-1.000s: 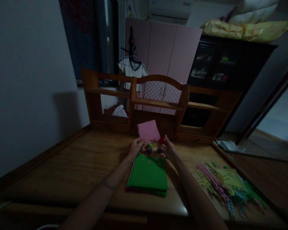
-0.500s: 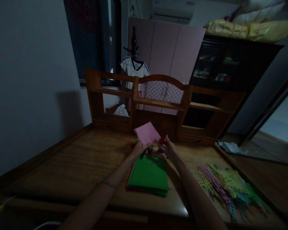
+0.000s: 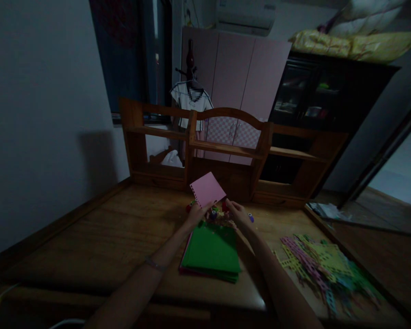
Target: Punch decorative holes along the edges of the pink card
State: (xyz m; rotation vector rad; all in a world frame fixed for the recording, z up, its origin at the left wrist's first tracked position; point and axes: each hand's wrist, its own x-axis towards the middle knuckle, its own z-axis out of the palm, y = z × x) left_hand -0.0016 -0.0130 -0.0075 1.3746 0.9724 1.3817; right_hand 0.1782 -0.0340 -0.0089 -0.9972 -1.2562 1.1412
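Observation:
My left hand (image 3: 197, 213) is closed on the lower edge of a pink paper sheet (image 3: 208, 188), held tilted above the desk. A row of small punched holes runs along the sheet's left edge. My right hand (image 3: 237, 213) has its fingers around a small red craft punch (image 3: 225, 206), close to the sheet's right corner. Whether punch and paper touch is too dark to tell. Below the hands lies a stack of green sheets (image 3: 212, 251), with some pink showing under its left side. Paper bits (image 3: 222, 219) and a blue punch (image 3: 213, 213) lie between the hands.
Another blue-purple punch (image 3: 251, 217) lies right of my right hand. A heap of perforated paper strips (image 3: 315, 260) in yellow, pink, green and blue covers the desk's right side. A wooden shelf unit (image 3: 226, 147) stands along the back of the wooden desk (image 3: 123, 228).
My right hand has moved slightly left with the red punch, uncovering the blue-purple punch on its right. The pink sheet has shifted slightly left.

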